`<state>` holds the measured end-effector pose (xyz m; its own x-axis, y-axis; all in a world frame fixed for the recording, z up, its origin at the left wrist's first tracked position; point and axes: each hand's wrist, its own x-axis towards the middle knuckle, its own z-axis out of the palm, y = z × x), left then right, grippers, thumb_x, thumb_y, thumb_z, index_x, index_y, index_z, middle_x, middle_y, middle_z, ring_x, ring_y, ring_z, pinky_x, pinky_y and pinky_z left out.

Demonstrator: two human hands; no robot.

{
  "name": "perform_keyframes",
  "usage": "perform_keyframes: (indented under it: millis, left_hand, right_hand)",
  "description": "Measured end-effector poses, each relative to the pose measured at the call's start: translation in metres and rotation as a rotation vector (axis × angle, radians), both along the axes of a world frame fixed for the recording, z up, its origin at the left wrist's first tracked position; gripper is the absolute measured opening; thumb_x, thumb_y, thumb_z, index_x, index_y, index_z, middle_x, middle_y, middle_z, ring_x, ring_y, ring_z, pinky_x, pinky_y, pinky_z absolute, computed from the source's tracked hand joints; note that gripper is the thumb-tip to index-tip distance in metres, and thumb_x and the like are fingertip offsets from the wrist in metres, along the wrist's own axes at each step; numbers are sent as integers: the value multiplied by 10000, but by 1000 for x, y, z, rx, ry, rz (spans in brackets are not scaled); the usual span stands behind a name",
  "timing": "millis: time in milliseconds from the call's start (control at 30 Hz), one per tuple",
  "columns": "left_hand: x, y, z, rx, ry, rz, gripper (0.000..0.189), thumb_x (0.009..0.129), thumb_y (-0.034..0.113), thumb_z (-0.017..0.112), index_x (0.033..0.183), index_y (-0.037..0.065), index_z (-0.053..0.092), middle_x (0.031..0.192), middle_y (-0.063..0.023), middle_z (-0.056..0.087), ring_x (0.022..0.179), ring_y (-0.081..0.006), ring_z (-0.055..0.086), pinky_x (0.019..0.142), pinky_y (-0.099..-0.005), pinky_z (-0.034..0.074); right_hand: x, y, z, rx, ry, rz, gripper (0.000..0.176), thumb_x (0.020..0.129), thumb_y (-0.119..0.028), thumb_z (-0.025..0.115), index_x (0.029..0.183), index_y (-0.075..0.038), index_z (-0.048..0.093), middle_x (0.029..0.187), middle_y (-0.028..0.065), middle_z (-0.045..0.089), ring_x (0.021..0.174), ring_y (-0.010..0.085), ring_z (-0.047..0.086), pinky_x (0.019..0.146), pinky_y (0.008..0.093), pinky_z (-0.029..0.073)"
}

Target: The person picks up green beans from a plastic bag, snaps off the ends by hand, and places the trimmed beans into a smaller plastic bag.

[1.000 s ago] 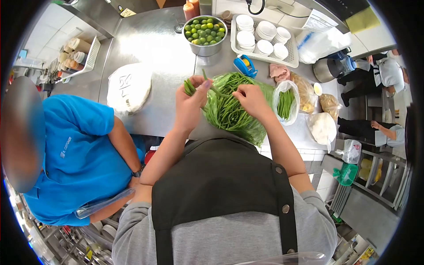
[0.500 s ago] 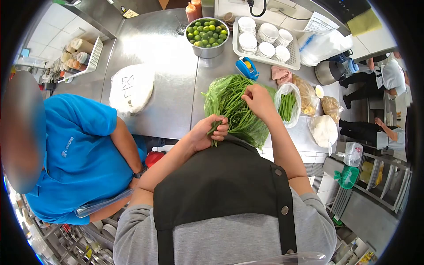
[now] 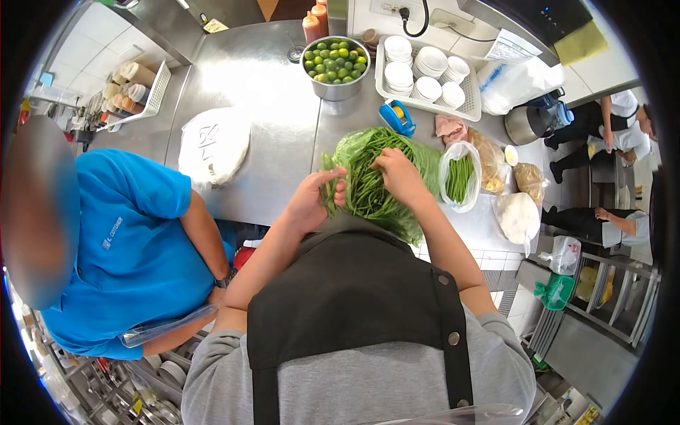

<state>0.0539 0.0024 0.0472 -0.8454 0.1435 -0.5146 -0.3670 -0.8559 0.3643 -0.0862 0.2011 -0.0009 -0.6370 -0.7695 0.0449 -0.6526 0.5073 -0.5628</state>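
Note:
A large green plastic bag full of green beans [image 3: 365, 185] lies open at the front edge of the steel table. Beside its left rim, my left hand [image 3: 319, 196] is curled round a few green beans. Over the middle of the pile is my right hand [image 3: 398, 173], its fingertips pinched together at the beans; what they grip is too small to make out. To the right stands a smaller white bag of green beans [image 3: 460, 176]. A blue tape dispenser [image 3: 397, 117] sits just behind the big bag.
A pot of limes [image 3: 335, 69] and a white basket of small bowls [image 3: 430, 76] stand at the back. A white marked bag [image 3: 214, 146] lies left. More food bags [image 3: 516, 214] lie right. A person in a blue shirt [image 3: 134, 241] is close on the left.
My left hand has moved slightly up and left, its fingers looser around the beans. My right hand has shifted left and down over the pile.

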Motion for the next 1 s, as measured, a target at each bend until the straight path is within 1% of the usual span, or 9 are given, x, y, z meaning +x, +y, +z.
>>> perform_keyframes:
  millis: [100,167,300,400,500,600,633,800,1000]
  left_hand:
    - [-3,-14,-20,-26,103,68,224,1055,283,523,940,90,526,796,-8,481,710,-111,444,651,-262,411]
    - [-4,-18,-24,-14,134,101,230,1055,262,537,913,81,527,795,-17,501,702,-120,471,636,-265,419]
    - [-8,-8,-6,-112,88,165,265,1076,281,503,902,81,515,774,5,461,686,-106,426,635,-258,389]
    - [-10,-1,-6,-189,37,164,234,1071,240,514,1039,20,587,790,10,462,690,-95,416,630,-251,369]
    - [-12,3,-1,-248,111,108,300,1057,208,539,1217,-37,603,769,34,450,659,-64,389,586,-235,336]
    - [-15,6,11,-322,159,35,351,1023,174,604,1293,-50,596,706,75,409,597,-32,339,532,-218,280]
    - [-16,7,16,-373,160,38,339,1002,182,642,1258,-40,627,701,81,438,589,-27,339,529,-218,279]
    - [-21,16,24,-560,153,130,288,932,189,755,1135,-12,720,722,78,568,566,-9,351,513,-223,271]
    - [-22,11,16,-539,221,127,199,940,191,746,1017,7,738,792,11,684,550,-12,378,496,-211,273]
  right_hand:
    - [-7,11,23,-119,-110,-32,204,830,75,566,957,-22,694,936,130,619,945,327,601,837,412,498]
    - [-13,22,33,-153,-137,-62,176,842,60,590,963,-18,690,923,123,613,882,289,602,786,375,491]
    - [-11,28,72,-252,-297,-202,112,884,17,617,968,-10,686,949,113,619,805,254,610,734,337,491]
    - [-6,31,81,-327,-286,-234,101,902,-40,677,998,-11,686,915,73,625,726,158,571,660,282,461]
    - [8,23,84,-410,-365,-290,110,905,-67,709,994,-10,679,852,25,632,648,84,517,595,247,421]
    - [26,9,84,-511,-590,-317,117,908,-92,734,970,-16,672,775,-23,619,578,26,446,530,225,365]
    - [32,5,85,-483,-584,-296,116,906,-101,745,931,-27,658,705,-52,580,551,11,402,501,224,324]
    - [49,-10,79,-488,-623,-219,154,895,-124,763,888,-35,638,669,-61,542,548,21,377,499,238,308]
    - [48,-15,79,-552,-599,-190,162,933,-174,729,927,-31,655,684,-48,527,580,38,388,523,242,324]
